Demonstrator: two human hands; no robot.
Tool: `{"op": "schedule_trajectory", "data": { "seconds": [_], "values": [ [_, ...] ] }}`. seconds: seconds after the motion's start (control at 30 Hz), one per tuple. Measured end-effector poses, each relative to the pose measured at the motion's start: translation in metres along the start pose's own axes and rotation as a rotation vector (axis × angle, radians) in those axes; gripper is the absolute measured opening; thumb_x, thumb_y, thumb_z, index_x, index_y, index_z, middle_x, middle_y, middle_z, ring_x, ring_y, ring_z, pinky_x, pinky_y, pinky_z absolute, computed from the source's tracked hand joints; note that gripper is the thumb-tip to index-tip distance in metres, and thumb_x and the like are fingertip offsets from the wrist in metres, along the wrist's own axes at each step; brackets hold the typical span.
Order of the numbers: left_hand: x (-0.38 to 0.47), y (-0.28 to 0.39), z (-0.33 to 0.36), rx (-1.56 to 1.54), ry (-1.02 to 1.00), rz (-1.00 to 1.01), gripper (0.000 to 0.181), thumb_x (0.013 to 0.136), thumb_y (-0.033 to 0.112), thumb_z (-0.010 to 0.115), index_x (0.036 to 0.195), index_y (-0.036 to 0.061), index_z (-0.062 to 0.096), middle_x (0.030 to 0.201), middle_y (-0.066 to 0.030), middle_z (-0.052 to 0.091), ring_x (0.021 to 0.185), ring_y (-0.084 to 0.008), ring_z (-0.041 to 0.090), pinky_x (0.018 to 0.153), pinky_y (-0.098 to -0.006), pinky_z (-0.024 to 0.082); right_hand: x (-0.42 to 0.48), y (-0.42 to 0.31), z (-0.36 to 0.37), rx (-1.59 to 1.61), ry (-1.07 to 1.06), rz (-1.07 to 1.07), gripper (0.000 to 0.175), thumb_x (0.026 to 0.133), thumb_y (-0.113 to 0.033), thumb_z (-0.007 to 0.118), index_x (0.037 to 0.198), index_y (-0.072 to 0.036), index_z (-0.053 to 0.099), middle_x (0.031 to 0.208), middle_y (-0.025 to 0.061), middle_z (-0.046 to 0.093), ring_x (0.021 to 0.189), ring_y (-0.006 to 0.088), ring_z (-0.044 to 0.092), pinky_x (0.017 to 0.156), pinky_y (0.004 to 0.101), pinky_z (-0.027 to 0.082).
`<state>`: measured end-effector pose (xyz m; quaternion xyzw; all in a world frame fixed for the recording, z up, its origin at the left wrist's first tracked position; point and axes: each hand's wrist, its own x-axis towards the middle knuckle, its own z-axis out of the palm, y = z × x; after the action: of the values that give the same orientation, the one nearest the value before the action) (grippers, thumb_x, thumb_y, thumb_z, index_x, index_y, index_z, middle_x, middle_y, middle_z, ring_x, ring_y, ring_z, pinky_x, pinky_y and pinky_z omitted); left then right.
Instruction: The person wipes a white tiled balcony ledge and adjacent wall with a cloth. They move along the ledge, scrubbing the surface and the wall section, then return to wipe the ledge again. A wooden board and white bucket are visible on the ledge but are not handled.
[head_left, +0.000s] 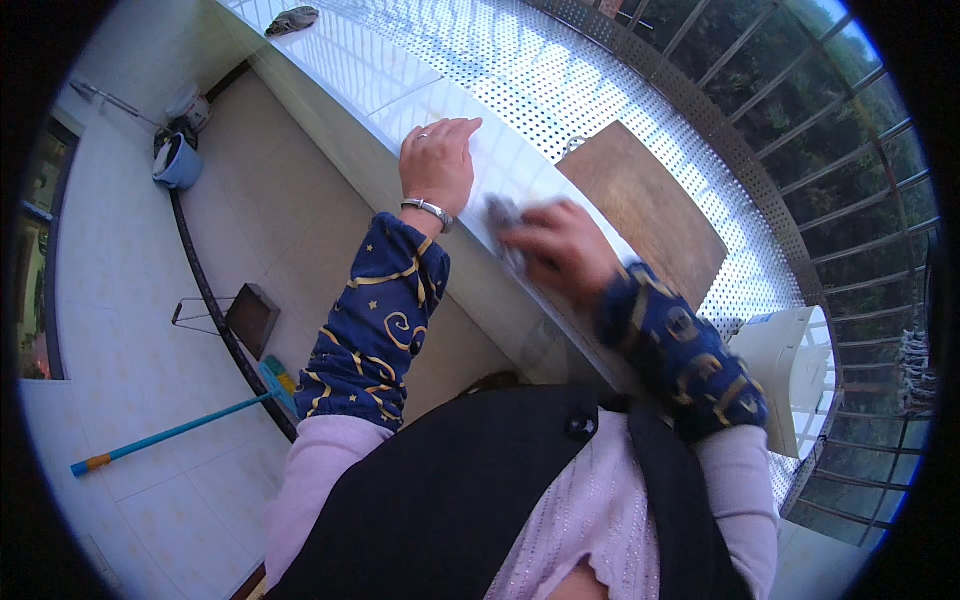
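Observation:
My left hand (441, 159) rests on the white tiled ledge (517, 161) with its fingers stretched out, holding nothing. It wears a ring and a metal wristband. A little nearer to me, my right hand (559, 244) grips a grey cloth (504, 214) against the ledge's front edge. Both hand and cloth are motion-blurred, and the fingers partly hide the cloth. Patterned blue sleeve covers are on both forearms.
Beyond the ledge lie a perforated metal sheet (517, 105), a brown board (645, 202) and a white bucket (776, 375), before barred railings. A dark rag (292, 21) sits farther along. Below left are a broom (180, 433), a dustpan (253, 319) and a blue bucket (180, 163).

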<state>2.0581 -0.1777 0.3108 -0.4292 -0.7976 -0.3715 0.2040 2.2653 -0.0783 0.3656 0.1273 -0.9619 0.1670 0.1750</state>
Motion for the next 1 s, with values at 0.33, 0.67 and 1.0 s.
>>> {"op": "schedule_trajectory", "data": {
  "seconds": [0.33, 0.67, 1.0],
  "values": [
    [0.0, 0.012, -0.003, 0.132, -0.035, -0.078, 0.024, 0.092, 0.014, 0.056, 0.112, 0.0209, 0.068, 0.119, 0.0003, 0.066, 0.121, -0.0218, 0.055, 0.111, -0.049, 0.029, -0.103, -0.007, -0.042, -0.028, -0.029, 0.247, 0.041, 0.074, -0.002, 0.069, 0.113, -0.015, 0.069, 0.107, 0.011, 0.062, 0.098, 0.0277, 0.057, 0.083, 0.0394, 0.047],
    [-0.001, 0.018, -0.005, 0.083, -0.026, -0.081, 0.028, 0.09, 0.012, 0.057, 0.113, 0.023, 0.067, 0.118, 0.0015, 0.066, 0.12, -0.0212, 0.056, 0.111, -0.0474, 0.029, -0.046, 0.036, -0.024, -0.048, -0.017, 0.262, 0.041, 0.081, -0.007, 0.069, 0.12, -0.016, 0.063, 0.114, 0.0139, 0.059, 0.097, 0.0285, 0.055, 0.083, 0.0414, 0.05],
    [0.002, 0.003, -0.004, 0.273, -0.004, -0.287, 0.035, 0.09, 0.019, 0.056, 0.125, 0.0184, 0.062, 0.146, -0.0148, 0.042, 0.141, -0.0334, 0.031, 0.117, -0.0507, 0.017, 0.073, 0.081, 0.038, -0.093, 0.246, 0.21, 0.037, 0.074, -0.013, 0.069, 0.11, -0.019, 0.071, 0.112, 0.0126, 0.065, 0.099, 0.0335, 0.059, 0.088, 0.0421, 0.049]
  ]
}}
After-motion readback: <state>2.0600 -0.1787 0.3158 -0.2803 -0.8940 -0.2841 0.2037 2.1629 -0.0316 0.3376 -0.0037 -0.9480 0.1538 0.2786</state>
